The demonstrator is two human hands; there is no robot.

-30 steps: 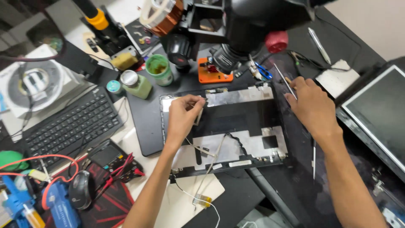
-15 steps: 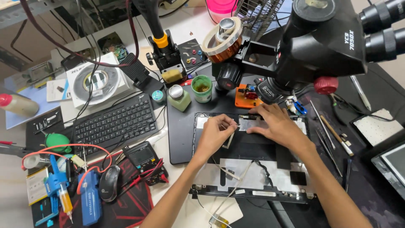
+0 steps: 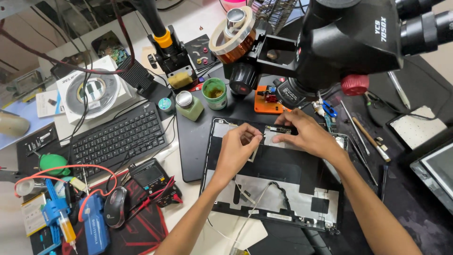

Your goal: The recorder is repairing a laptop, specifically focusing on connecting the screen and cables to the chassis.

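— Laptop lid: flat on dark mat, inner side up, below microscope.
— Left hand?
— Fingertips pinched on thin strip near top edge.
— Right hand?
— Fingers curled, pressing small part at same edge. Keyboard off left.

cluttered white workbench, black mat, even bright light.
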